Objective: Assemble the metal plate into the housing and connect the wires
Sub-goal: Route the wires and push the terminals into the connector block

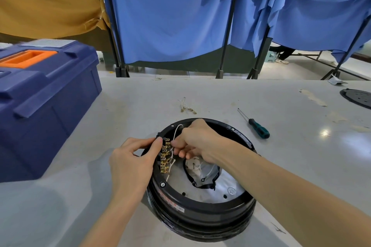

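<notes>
A round black housing (200, 218) stands on the grey table in front of me. A silver metal plate (220, 186) lies inside it, with a hole ringed in black near its middle. A row of brass terminals (165, 156) sits along the housing's inner left wall, and white wires (176, 130) loop up from there. My left hand (134, 158) grips the housing's left rim beside the terminals. My right hand (197, 142) reaches over the housing and pinches a white wire at the terminals. The wire's end is hidden by my fingers.
A green-handled screwdriver (258, 127) lies to the right of the housing. A small loose bundle of wires (185, 106) lies behind it. A blue toolbox (40, 102) with an orange handle stands at the left. A black round cover (357, 97) lies at the far right edge.
</notes>
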